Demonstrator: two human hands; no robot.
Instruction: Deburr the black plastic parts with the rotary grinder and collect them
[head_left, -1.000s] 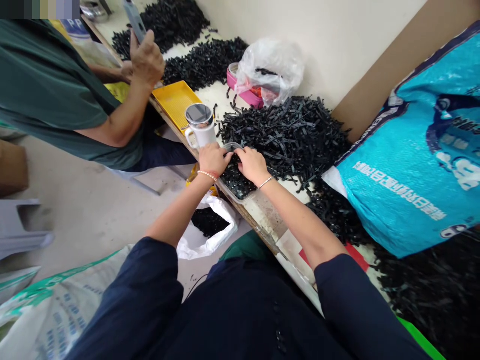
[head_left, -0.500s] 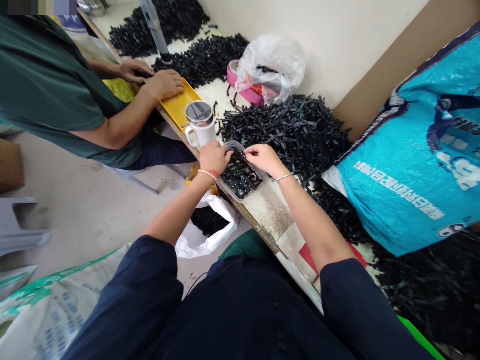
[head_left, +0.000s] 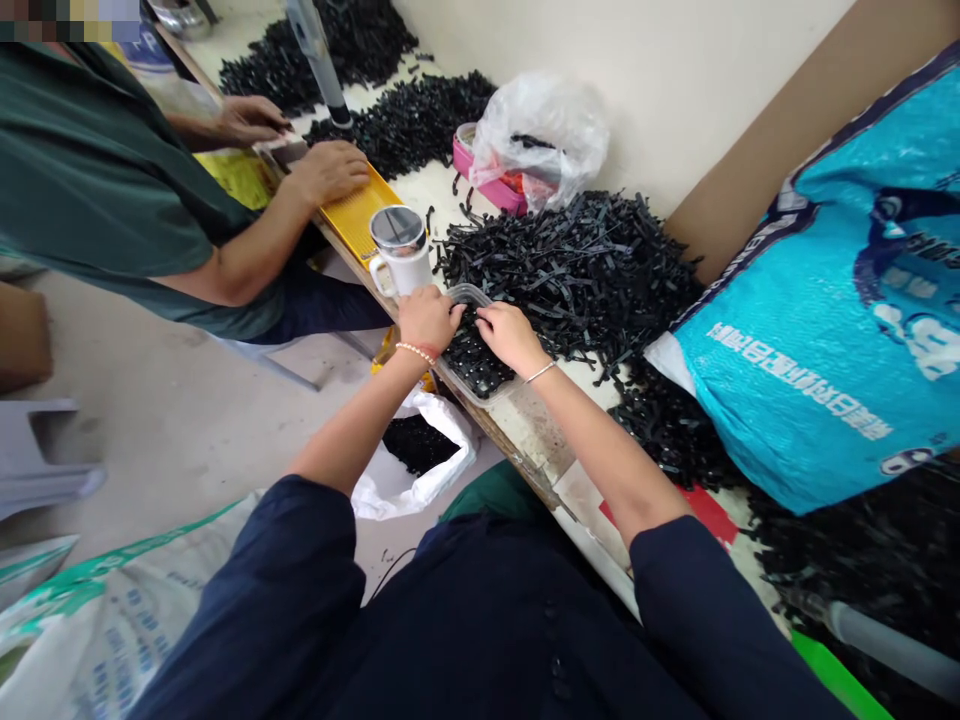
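1. The left hand (head_left: 427, 322) bends over the left rim of a clear plastic container (head_left: 489, 401), thumb pointing inward; whether its fingers grip anything cannot be told.
2. The right hand (head_left: 511, 338) is over the opposite side, thumb and fingertips close together above the contents; whether they pinch a piece is too small to tell. The two hands are near each other but apart.
3. The container sits at the edge of a workbench (head_left: 534, 425), with small black plastic pieces (head_left: 474, 362) spread inside it.
4. Just beyond the left hand stands an upright white mug (head_left: 411, 268) with a lid, its handle toward the bench edge.
5. A large heap of black strips (head_left: 577, 270) lies beside the container, on the right hand's side.
6. Behind that heap, a translucent plastic bag (head_left: 559, 115) partly covers a pink box (head_left: 480, 182).
7. Below the bench edge, an open white bag (head_left: 369, 498) holds more black pieces.
8. Past the mug, a co-worker's hand (head_left: 330, 172) rests on a yellow tray (head_left: 361, 218).
9. A blue printed sack (head_left: 810, 340) stands at the right.
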